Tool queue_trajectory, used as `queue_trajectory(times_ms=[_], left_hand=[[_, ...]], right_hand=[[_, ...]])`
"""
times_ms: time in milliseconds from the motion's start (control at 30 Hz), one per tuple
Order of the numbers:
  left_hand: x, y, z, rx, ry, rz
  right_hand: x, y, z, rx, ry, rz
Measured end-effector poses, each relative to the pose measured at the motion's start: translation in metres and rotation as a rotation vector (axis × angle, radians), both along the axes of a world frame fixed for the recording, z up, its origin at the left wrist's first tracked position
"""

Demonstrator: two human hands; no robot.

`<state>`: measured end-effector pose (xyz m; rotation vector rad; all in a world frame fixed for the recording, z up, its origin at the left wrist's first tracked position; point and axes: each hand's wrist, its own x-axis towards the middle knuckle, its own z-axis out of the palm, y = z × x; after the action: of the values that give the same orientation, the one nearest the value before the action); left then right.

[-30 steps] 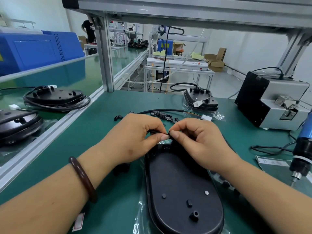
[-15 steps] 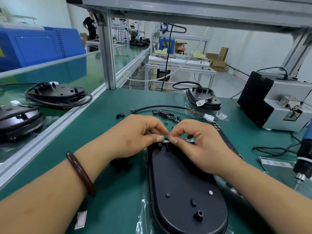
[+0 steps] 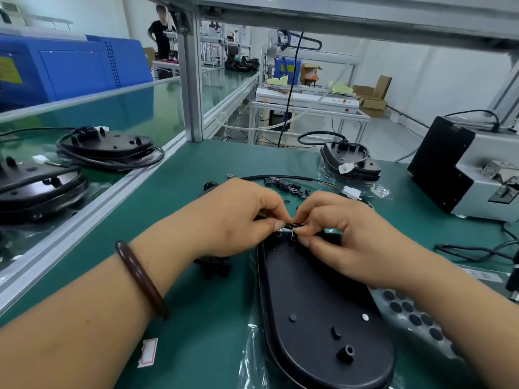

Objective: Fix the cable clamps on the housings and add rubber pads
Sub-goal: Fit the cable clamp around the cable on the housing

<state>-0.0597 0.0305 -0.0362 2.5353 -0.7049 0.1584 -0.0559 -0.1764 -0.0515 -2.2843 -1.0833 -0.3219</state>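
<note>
Green matte surface was crowded. Loose clamps, small and black, lay in a heap beyond the hands, just beside a thin black cable that ended in a white plug. A far housing sat farther back on clear plastic. Two more black shells with coiled cords sat on the lower belt at left. A grey-and-black box machine stood at far right.

Both hands blocked the far end of the housing, so the mount there was mostly hidden. The housing was a smooth black oval plastic shell with short round bosses, and it lay on a crinkled clear bag. The right forearm covered part of a pad sheet dotted with round black rubber pads, just right of the housing. A black part lay half hidden under the left wrist.

Left hand and right hand met at the housing's far edge. Each had thumb and forefinger pressed together, and the fingers pinched one small black clamp at the rim. A brown bracelet ringed the left wrist, and a red-edged label lay near that forearm.
</note>
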Motion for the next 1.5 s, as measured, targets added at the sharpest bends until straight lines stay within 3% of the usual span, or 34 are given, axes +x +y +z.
queue_trajectory(times_ms=[400, 567, 700, 933, 1067, 1233, 1267, 1333, 1400, 1500], left_hand=[[-0.015, -0.019, -0.013, -0.092, -0.053, 0.195], [-0.012, -0.018, -0.016, -0.096, -0.046, 0.253], [-0.010, -0.017, -0.020, -0.113, -0.028, 0.223], [-0.005, -0.017, -0.026, -0.198, 0.026, 0.219], [-0.001, -0.013, -0.031, -0.215, 0.041, 0.218], [-0.001, -0.014, -0.026, -0.177, 0.009, 0.225], [-0.002, -0.015, -0.024, -0.168, 0.008, 0.222], [-0.003, -0.016, -0.022, -0.167, 0.013, 0.217], [-0.004, -0.016, -0.022, -0.178, 0.020, 0.217], [-0.004, -0.015, -0.022, -0.168, 0.017, 0.211]], right_hand=[[-0.009, -0.005, 0.011, -0.093, 0.050, -0.039], [-0.008, -0.002, 0.008, -0.023, 0.059, -0.010], [-0.005, -0.005, 0.006, -0.020, 0.129, -0.016], [-0.014, -0.006, 0.032, -0.162, 0.093, -0.045], [-0.022, -0.041, 0.090, 0.182, -0.045, -0.188], [-0.037, -0.169, 0.127, 1.006, -0.343, -0.732], [-0.040, -0.193, 0.119, 1.161, -0.292, -0.870], [-0.046, -0.220, 0.089, 1.261, -0.071, -1.083], [-0.044, -0.223, 0.056, 1.197, 0.231, -1.180], [-0.036, -0.207, 0.029, 1.114, 0.649, -1.143]])
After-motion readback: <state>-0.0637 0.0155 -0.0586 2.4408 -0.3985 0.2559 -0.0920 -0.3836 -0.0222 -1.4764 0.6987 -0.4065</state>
